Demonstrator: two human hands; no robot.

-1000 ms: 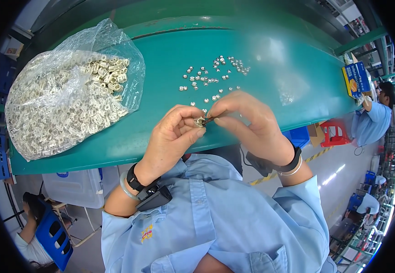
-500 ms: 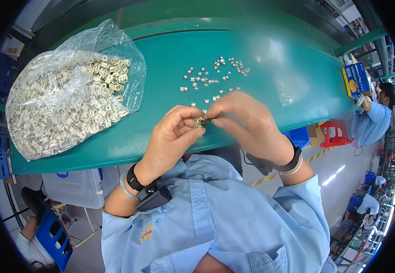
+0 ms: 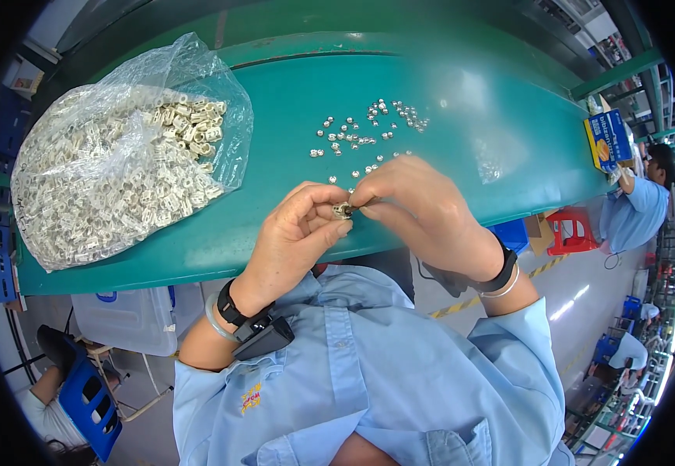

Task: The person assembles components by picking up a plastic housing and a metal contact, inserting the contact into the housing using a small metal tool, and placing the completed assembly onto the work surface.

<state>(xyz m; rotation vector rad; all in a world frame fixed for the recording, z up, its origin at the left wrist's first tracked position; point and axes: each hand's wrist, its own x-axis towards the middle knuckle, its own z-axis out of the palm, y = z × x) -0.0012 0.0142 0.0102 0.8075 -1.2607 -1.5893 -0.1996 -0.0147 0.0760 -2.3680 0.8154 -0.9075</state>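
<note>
My left hand (image 3: pixel 294 229) pinches a small cream-coloured plastic part (image 3: pixel 340 210) between thumb and fingers, above the near edge of the green work surface (image 3: pixel 275 101). From the right, my right hand (image 3: pixel 423 206) has thumb and forefinger pressed together against that part. A small dark piece shows between those fingertips, too tiny to name. Just beyond the hands lie several shiny silver ball-like pieces (image 3: pixel 363 140), loosely scattered. On the left a large clear plastic bag (image 3: pixel 232 78) stands open, full of cream plastic parts (image 3: pixel 120 179) that look like the held one.
A blue and yellow box (image 3: pixel 609 140) stands at the far right end of the work surface, beside a co-worker (image 3: pixel 639 206) in blue. Under the near left edge is a clear plastic bin (image 3: pixel 123 318). A red stool (image 3: pixel 573 231) stands on the floor at right.
Both hands stay nearly where they were, fingertips still meeting at the cream part. My right fingers have shifted very slightly. The view has moved a little.
</note>
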